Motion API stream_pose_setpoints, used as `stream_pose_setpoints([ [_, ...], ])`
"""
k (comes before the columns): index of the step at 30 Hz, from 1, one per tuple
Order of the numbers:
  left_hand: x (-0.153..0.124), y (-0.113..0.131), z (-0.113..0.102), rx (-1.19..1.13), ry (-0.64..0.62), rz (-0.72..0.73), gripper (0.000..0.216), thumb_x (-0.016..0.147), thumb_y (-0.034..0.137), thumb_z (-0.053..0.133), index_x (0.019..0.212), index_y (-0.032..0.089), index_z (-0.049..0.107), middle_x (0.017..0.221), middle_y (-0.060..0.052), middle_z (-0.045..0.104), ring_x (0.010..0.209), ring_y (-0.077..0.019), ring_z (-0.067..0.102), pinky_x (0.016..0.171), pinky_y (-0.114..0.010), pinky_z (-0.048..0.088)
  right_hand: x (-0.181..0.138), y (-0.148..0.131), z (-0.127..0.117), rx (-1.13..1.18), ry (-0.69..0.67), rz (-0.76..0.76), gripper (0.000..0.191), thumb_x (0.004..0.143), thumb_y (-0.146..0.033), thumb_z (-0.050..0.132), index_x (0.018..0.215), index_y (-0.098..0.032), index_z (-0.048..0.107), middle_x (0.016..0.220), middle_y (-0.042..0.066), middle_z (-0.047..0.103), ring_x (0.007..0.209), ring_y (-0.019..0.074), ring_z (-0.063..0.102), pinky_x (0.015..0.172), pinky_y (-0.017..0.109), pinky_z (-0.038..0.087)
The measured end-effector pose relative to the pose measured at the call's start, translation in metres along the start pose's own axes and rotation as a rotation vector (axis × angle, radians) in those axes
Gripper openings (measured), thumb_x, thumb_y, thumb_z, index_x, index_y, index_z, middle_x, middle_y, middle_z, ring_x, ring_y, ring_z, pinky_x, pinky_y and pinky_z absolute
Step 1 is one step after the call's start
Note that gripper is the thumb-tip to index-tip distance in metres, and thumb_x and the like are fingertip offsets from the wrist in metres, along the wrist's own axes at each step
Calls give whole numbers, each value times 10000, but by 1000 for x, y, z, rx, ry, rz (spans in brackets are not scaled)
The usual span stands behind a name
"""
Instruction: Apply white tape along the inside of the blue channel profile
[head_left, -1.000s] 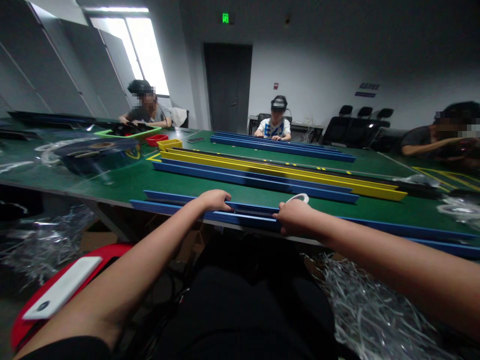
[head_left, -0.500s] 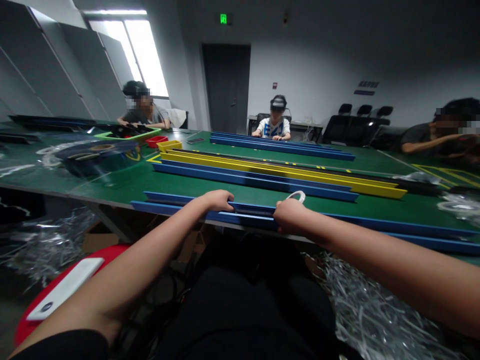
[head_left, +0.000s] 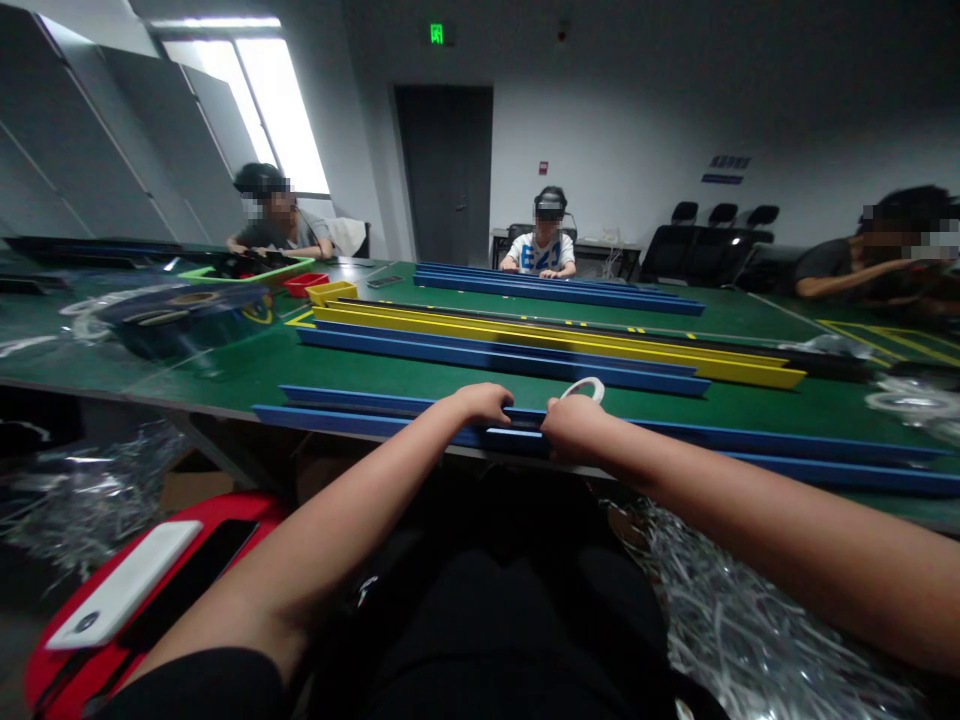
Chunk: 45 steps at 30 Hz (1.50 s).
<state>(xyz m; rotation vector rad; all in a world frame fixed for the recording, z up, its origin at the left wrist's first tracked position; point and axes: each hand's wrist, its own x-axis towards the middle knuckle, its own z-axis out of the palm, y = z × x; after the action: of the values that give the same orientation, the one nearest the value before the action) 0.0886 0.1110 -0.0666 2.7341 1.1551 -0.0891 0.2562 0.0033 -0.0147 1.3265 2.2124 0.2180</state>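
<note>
A long blue channel strip (head_left: 337, 420) with two raised sides lies along the table's near edge, running beneath both my hands. My left hand (head_left: 484, 403) reaches over it, fingers curled down toward the groove; what they grip, if anything, is too small to make out. Just to its right, my right hand (head_left: 577, 428) is closed in a fist at the same strip. A white ring (head_left: 598, 386), looking like a roll of tape, sticks up from behind the right fist and appears held in it. The right fingertips are hidden.
Farther back on the green table (head_left: 420, 378) lie another blue strip (head_left: 360, 343), a yellow strip (head_left: 750, 370) and more blue strips (head_left: 555, 292). A dark reel (head_left: 180, 320) and a yellow bin (head_left: 334, 293) stand left. A phone (head_left: 124, 585) rests on a red stool (head_left: 56, 660). Three people sit around.
My left hand has slid right along the blue strip, closer to my right hand. The right hand and white ring stay nearly in place. The view has shifted slightly.
</note>
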Motion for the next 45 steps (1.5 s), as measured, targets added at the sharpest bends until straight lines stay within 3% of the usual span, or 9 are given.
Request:
stream_pose_setpoints([
  [8, 26, 29, 6, -16, 20, 66, 339, 743, 485, 606, 954, 243, 711, 938, -58, 740, 797, -225, 665, 579, -279, 409, -2, 3, 5, 28, 45, -2, 403, 787, -351, 623, 1076, -94, 734, 1029, 211, 669, 821, 311, 681, 698, 405, 527],
  [15, 20, 30, 6, -12, 38, 79, 322, 770, 463, 593, 983, 247, 704, 931, -55, 741, 812, -220, 670, 584, -273, 402, -9, 25, 28, 45, 156, -60, 546, 842, -464, 572, 1329, -224, 621, 1139, 186, 644, 781, 236, 666, 674, 310, 455],
  [19, 17, 32, 5, -1, 33, 41, 345, 770, 448, 598, 1047, 270, 699, 985, -49, 743, 859, -224, 674, 613, -268, 421, -25, 48, 40, 106, 199, -130, 542, 891, -483, 519, 1399, -298, 551, 1075, 114, 664, 777, 210, 640, 628, 276, 397],
  [26, 17, 31, 5, -32, 55, 21, 376, 756, 464, 602, 1074, 289, 700, 1050, -41, 737, 902, -222, 666, 639, -266, 425, -55, 73, 54, 118, 256, -159, 530, 922, -423, 477, 1432, -283, 526, 1005, 79, 662, 728, 168, 584, 632, 265, 377],
  [35, 16, 33, 5, -37, 61, -14, 373, 762, 454, 614, 1084, 290, 706, 1044, -51, 741, 920, -230, 672, 660, -273, 439, -37, 51, 51, 178, 134, 14, 497, 902, -543, 465, 1307, -318, 647, 921, 92, 720, 744, 222, 665, 611, 290, 411],
  [45, 18, 30, 8, -39, 73, 0, 370, 754, 473, 607, 1063, 296, 709, 1055, -48, 744, 915, -232, 679, 657, -272, 451, -32, 30, 39, 159, 36, 182, 463, 857, -518, 529, 1174, -244, 726, 1027, 155, 721, 848, 290, 703, 676, 349, 500],
])
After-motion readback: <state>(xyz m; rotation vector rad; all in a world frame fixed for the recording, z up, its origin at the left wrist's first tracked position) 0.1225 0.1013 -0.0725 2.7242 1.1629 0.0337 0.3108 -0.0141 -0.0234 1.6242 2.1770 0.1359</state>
